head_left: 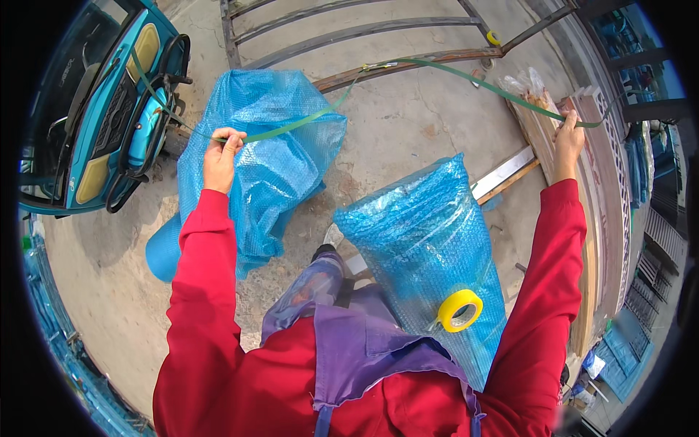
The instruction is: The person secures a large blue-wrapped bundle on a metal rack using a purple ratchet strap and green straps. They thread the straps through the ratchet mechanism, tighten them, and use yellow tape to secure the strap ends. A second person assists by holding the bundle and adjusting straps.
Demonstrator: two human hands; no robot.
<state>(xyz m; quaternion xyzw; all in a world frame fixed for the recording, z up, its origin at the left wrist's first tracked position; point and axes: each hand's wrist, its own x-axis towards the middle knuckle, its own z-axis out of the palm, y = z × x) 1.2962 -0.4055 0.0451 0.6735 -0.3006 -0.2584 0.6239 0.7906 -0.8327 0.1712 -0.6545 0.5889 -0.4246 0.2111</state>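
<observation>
Sunlit concrete floor [429, 120] is spread around the blue wrapped bundle [415, 233]. And beyond that bundle, a green strap [295, 127] is held up, its long axis run left to right, bowed away from the body. One stretch is pinched by the left hand [223, 160], left of the bundle; another is pinched by the right hand [567, 142], right of it: neither hand nearer, the strap being gripped by both. Loose bubble wrap [255, 175] is heaped left of the bundle.

We get bright daylight, glare on the wrap [419, 237], a sharp strap [291, 127], and bent, black-rimmed edges.
</observation>
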